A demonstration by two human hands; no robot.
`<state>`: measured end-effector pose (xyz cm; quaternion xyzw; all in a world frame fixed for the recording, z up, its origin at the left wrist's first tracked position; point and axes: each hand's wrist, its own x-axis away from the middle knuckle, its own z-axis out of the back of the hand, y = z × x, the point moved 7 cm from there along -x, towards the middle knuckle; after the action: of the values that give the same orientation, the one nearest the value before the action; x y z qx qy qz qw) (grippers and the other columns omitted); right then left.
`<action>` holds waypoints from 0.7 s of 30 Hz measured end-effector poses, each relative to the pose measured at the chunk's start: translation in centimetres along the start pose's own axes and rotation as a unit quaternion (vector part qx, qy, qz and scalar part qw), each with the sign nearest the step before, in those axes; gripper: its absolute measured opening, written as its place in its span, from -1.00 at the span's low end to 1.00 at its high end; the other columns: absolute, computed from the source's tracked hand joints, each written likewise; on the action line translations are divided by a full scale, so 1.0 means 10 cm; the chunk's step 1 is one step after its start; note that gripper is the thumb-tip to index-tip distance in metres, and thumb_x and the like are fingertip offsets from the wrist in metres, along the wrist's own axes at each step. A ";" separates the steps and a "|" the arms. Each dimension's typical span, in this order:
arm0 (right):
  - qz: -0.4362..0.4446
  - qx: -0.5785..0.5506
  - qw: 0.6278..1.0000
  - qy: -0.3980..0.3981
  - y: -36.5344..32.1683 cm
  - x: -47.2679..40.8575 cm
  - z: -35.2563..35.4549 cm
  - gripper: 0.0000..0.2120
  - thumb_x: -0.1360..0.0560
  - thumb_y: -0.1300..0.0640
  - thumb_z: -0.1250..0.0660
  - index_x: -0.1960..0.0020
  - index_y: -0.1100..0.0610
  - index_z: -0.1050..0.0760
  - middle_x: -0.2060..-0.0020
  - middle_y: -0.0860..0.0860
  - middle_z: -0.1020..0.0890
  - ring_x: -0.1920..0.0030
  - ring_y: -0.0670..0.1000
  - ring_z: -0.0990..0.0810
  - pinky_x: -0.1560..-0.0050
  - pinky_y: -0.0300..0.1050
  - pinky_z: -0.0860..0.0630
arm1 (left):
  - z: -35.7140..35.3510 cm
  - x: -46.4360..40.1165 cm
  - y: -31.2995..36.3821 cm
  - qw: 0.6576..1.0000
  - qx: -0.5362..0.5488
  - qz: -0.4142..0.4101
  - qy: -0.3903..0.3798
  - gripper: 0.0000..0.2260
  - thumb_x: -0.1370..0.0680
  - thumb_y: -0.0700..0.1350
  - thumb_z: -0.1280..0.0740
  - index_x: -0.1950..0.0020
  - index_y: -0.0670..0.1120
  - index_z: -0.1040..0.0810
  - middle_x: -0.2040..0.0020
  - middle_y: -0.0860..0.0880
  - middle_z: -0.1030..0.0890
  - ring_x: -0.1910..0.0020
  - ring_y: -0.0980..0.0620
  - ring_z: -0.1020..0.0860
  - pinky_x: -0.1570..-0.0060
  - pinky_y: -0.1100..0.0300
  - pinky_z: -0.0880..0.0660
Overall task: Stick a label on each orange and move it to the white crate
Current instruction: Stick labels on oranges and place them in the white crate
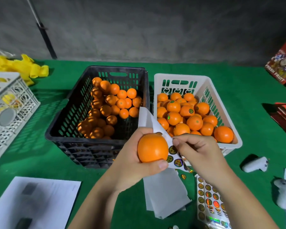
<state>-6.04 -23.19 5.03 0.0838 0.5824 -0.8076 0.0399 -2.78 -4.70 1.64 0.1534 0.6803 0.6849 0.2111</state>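
My left hand (130, 164) grips an orange (151, 147) together with a white label sheet (155, 128) tucked behind it, in front of the two crates. Round holographic labels (172, 150) show on the sheet beside the orange. My right hand (196, 151) pinches at the sheet's labels with thumb and forefinger; whether a label is lifted I cannot tell. The black crate (69, 116) holds several unlabelled oranges (111, 106). To its right, the white crate (221, 103) holds several oranges (186, 116), some showing labels.
Another label sheet (210, 200) and blank backing paper (163, 192) lie on the green table (246, 86) near me. Printed paper (35, 204) sits front left, a white lattice crate (10, 103) with yellow bags (23, 66) far left, red fruit boxes (282, 63) far right, white objects (256, 164) right.
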 end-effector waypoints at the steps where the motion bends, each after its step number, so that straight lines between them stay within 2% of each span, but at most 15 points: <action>1: -0.013 -0.026 1.000 0.010 0.01 0.00 0.02 -0.69 -0.62 0.20 -0.40 0.11 -0.17 -0.76 0.38 -0.14 -0.67 0.38 -0.21 -0.52 0.31 -0.41 -0.43 | -0.01 0.00 0.01 1.000 0.002 0.003 -0.003 -0.34 -0.35 0.10 -0.64 -0.39 0.16 -0.47 -0.19 0.10 -0.63 -0.14 -0.04 -0.69 0.03 0.13 -0.65; 3: -0.042 -0.060 0.995 0.071 0.05 0.00 0.10 -0.70 -0.62 0.21 -0.39 0.11 -0.13 -0.76 0.25 -0.07 -0.75 0.25 -0.14 -0.65 0.20 -0.38 -0.53 | -0.01 0.01 0.04 1.000 0.003 0.005 -0.002 -0.34 -0.35 0.10 -0.63 -0.39 0.17 -0.47 -0.21 0.11 -0.63 -0.16 -0.04 -0.68 0.02 0.15 -0.64; 4: -0.041 -0.047 0.991 0.122 0.06 0.01 0.17 -0.70 -0.62 0.22 -0.40 0.12 -0.13 -0.76 0.23 -0.08 -0.75 0.23 -0.13 -0.65 0.18 -0.39 -0.53 | -0.01 0.00 0.05 1.000 0.002 0.004 0.003 -0.34 -0.35 0.11 -0.63 -0.40 0.18 -0.46 -0.22 0.12 -0.63 -0.16 -0.02 -0.68 0.02 0.17 -0.64; 6: 0.004 0.012 0.976 0.216 -0.06 0.04 0.32 -0.71 -0.62 0.20 -0.41 0.12 -0.15 -0.73 0.28 -0.13 -0.69 0.30 -0.09 -0.56 0.25 -0.37 -0.48 | -0.01 -0.02 0.05 1.000 -0.002 0.007 0.014 -0.32 -0.35 0.15 -0.64 -0.41 0.19 -0.46 -0.22 0.15 -0.62 -0.15 0.02 -0.68 0.03 0.20 -0.64; 7: 0.041 0.037 0.971 0.233 -0.17 0.06 0.35 -0.76 -0.63 0.15 -0.40 0.07 -0.16 -0.70 0.28 -0.12 -0.67 0.31 -0.06 -0.55 0.26 -0.30 -0.49 | -0.02 -0.03 0.04 1.000 -0.001 0.012 0.019 -0.31 -0.33 0.19 -0.64 -0.40 0.21 -0.47 -0.20 0.18 -0.62 -0.13 0.05 -0.68 0.06 0.22 -0.64; 9: 0.132 0.081 0.966 0.206 -0.41 0.10 0.27 -0.89 -0.65 0.07 -0.39 -0.05 -0.10 -0.68 0.17 -0.14 -0.70 0.19 -0.05 -0.63 0.15 -0.22 -0.55 | -0.04 -0.05 0.03 0.999 0.010 0.032 0.029 -0.27 -0.27 0.30 -0.65 -0.38 0.24 -0.48 -0.15 0.20 -0.63 -0.08 0.07 -0.69 0.11 0.22 -0.63; 10: 0.179 0.111 0.961 0.178 -0.50 0.13 0.18 -0.89 -0.64 0.09 -0.38 -0.11 -0.04 -0.68 0.09 -0.15 -0.71 0.08 -0.06 -0.66 0.06 -0.23 -0.56 | -0.06 -0.06 0.02 0.998 0.024 0.043 0.034 -0.26 -0.24 0.35 -0.65 -0.36 0.26 -0.50 -0.12 0.20 -0.64 -0.04 0.07 -0.70 0.13 0.21 -0.63; 12: 0.241 0.158 0.950 0.121 -0.56 0.16 -0.02 -0.85 -0.62 0.15 -0.40 -0.16 0.12 -0.69 -0.04 -0.05 -0.70 -0.08 -0.06 -0.66 -0.08 -0.21 -0.55 | -0.10 -0.08 0.03 0.995 0.080 0.047 0.036 -0.29 -0.24 0.31 -0.67 -0.32 0.22 -0.54 -0.08 0.15 -0.67 0.02 0.08 -0.70 0.13 0.21 -0.63; 15: 0.242 0.176 0.950 0.092 -0.46 0.18 -0.17 -0.79 -0.59 0.22 -0.43 -0.21 0.22 -0.69 -0.11 0.04 -0.62 -0.17 -0.03 -0.60 -0.14 -0.13 -0.55 | -0.14 -0.10 0.03 0.987 0.149 0.036 0.036 -0.35 -0.32 0.18 -0.68 -0.35 0.10 -0.56 -0.14 0.02 -0.69 -0.07 0.04 -0.69 0.03 0.18 -0.63; 17: 0.238 0.207 0.946 0.073 -0.38 0.19 -0.19 -0.71 -0.60 0.20 -0.43 -0.31 0.19 -0.65 -0.16 0.07 -0.58 -0.19 0.09 -0.56 -0.16 -0.03 -0.51 | -0.15 -0.10 -0.02 0.981 0.182 0.049 0.042 -0.28 -0.31 0.20 -0.69 -0.38 0.03 -0.54 -0.22 -0.10 -0.67 -0.17 -0.09 -0.69 -0.06 0.12 -0.64; 18: 0.238 0.230 0.942 0.060 -0.34 0.20 -0.20 -0.66 -0.60 0.17 -0.41 -0.37 0.15 -0.62 -0.20 0.08 -0.54 -0.21 0.13 -0.53 -0.21 -0.05 -0.47 | -0.15 -0.10 -0.04 0.978 0.197 0.056 0.043 -0.24 -0.29 0.22 -0.68 -0.40 -0.01 -0.52 -0.25 -0.14 -0.66 -0.22 -0.14 -0.67 -0.10 0.10 -0.63; 21: 0.214 0.297 0.930 0.020 -0.22 0.19 -0.25 -0.46 -0.58 -0.02 -0.43 -0.54 0.00 -0.47 -0.41 0.03 -0.39 -0.37 0.08 -0.37 -0.37 -0.32 -0.25 | -0.22 -0.09 -0.07 0.963 0.254 0.080 0.043 -0.14 -0.28 0.23 -0.68 -0.45 -0.10 -0.47 -0.29 -0.18 -0.65 -0.28 -0.14 -0.65 -0.12 0.12 -0.61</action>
<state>-8.06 -20.10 6.00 0.2305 0.2849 -0.9142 0.1730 -3.06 -7.06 0.93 0.2264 0.8259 0.5101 0.0807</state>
